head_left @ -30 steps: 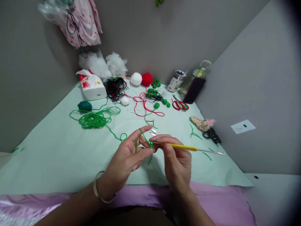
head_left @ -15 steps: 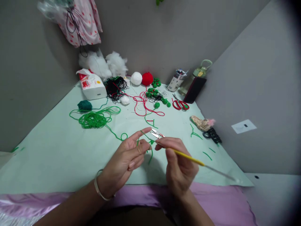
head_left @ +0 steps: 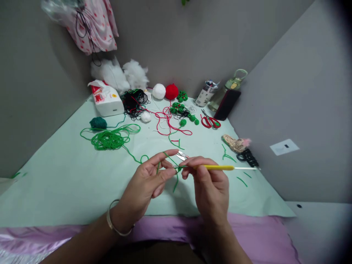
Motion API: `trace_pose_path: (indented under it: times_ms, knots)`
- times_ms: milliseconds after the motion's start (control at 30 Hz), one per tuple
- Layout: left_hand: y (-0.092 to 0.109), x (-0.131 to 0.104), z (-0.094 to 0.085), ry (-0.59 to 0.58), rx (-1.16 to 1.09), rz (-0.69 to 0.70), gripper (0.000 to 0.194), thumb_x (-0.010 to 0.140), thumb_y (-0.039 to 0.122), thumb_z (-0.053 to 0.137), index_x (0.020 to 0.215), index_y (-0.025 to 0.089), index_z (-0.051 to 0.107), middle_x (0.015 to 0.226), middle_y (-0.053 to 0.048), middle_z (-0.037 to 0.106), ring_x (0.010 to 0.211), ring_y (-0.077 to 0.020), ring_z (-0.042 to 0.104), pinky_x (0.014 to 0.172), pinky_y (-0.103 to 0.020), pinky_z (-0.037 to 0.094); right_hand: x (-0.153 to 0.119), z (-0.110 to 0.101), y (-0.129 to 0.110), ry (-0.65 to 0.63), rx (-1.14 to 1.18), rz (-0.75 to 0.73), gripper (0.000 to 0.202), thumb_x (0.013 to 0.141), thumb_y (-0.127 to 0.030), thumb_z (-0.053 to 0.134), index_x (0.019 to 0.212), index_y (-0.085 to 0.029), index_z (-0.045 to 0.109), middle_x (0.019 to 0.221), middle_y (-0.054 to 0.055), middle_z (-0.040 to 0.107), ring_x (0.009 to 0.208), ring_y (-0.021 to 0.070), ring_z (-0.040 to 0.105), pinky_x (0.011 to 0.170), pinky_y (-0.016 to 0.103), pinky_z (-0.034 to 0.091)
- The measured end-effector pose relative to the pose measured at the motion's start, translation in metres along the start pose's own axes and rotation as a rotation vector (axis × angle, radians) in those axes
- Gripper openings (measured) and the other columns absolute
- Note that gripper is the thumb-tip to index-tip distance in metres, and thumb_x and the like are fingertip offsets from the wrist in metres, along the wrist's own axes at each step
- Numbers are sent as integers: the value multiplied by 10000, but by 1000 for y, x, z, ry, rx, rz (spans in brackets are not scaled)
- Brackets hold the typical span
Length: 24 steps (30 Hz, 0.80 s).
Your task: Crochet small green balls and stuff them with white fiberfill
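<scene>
My left hand (head_left: 148,179) pinches a small piece of green crochet work (head_left: 178,169) between thumb and fingers. Its index finger is stretched out with green yarn (head_left: 171,158) running over it down to the piece. A short green tail hangs below. My right hand (head_left: 211,183) is closed around the yellow handle of a crochet hook (head_left: 218,167), whose metal tip points left into the work at my left fingertips. The hook lies nearly level. Just behind the fingers lie small silver snips (head_left: 181,156), partly hidden by my right hand.
A loose green yarn heap (head_left: 108,140) lies left, its strand running to my left hand. Behind are a tissue pack (head_left: 107,104), black yarn (head_left: 134,104), a red yarn ball (head_left: 172,91) and green crocheted pieces (head_left: 177,108). Red-handled scissors (head_left: 210,121) and a phone (head_left: 227,105) stand right.
The crochet hook has swung from slanting down to the right to nearly level, its back end rising. My right hand has turned with it. My left hand stays almost in place.
</scene>
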<state>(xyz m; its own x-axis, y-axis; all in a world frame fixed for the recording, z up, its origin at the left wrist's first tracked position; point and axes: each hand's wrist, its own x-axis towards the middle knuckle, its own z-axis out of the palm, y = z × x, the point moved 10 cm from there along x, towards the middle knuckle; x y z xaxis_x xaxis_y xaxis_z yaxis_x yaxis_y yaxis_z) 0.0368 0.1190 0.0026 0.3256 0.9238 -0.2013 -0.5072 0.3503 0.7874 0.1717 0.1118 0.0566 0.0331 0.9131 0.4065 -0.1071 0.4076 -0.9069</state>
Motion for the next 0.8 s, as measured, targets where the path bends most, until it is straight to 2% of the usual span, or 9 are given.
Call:
trace_pose_path:
  times_ms: [100,200,300,367,433,500,567,667,800]
  knots:
    - [4,0,-2,9,5,30,314,903,312,820,1214,277,787,893,40,576,429,61,335,415,-141,211,-2,-2,-7,-7,-114,-49,240,1077,-225,503,1034,-220,739,930,49,768,739,163,707,718,341,611]
    - [3,-1,-1,9,-20,35,463,867,275,855,1312,289,728,849,56,568,423,48,309,401,-143,187,-13,6,-27,-54,-473,-300,249,1035,-131,542,1153,-238,733,1011,56,776,867,198,741,833,384,621]
    - [-5,-1,7,-53,-124,-46,540,875,273,849,1383,245,667,711,88,518,406,30,239,392,-138,167,-27,24,-37,-128,-782,-508,385,962,-74,651,1272,-285,736,1143,66,758,1017,218,743,875,344,623]
    - [-10,-2,12,-101,-197,-120,470,902,260,822,1345,193,682,613,115,444,404,20,183,392,-134,168,-26,21,-37,-100,-760,-482,387,969,-80,643,1277,-295,739,1159,69,746,1024,216,735,874,349,622]
    - [-10,-2,13,-114,-224,-148,373,912,223,806,1271,163,722,588,121,417,406,21,159,395,-130,175,-18,7,-33,-5,-520,-353,300,1017,-124,574,1200,-279,755,1050,59,746,918,201,725,819,371,620]
    - [-6,-1,10,-88,-211,-118,333,898,197,816,1223,174,751,657,98,485,402,41,192,394,-127,180,-8,-4,-22,59,-231,-187,267,1057,-175,513,1092,-260,764,925,38,724,753,170,690,697,353,605]
    - [-2,0,6,-50,-173,-66,365,862,195,850,1216,220,764,776,73,558,394,65,256,388,-125,172,-2,-2,-11,41,-82,-78,249,1061,-207,528,1029,-249,772,909,34,727,696,152,666,627,322,578]
    - [-2,0,5,-34,-99,-26,438,825,217,887,1236,306,764,847,69,584,384,74,319,380,-126,150,0,4,-11,20,-156,-90,194,1030,-192,599,1033,-238,788,977,49,777,792,167,689,708,332,586]
    - [-3,2,4,-6,-16,5,360,840,281,881,1190,288,793,902,43,628,397,72,359,384,-129,175,-6,7,-20,28,-313,-199,255,1028,-115,570,1101,-258,768,979,28,788,787,159,703,779,355,607]
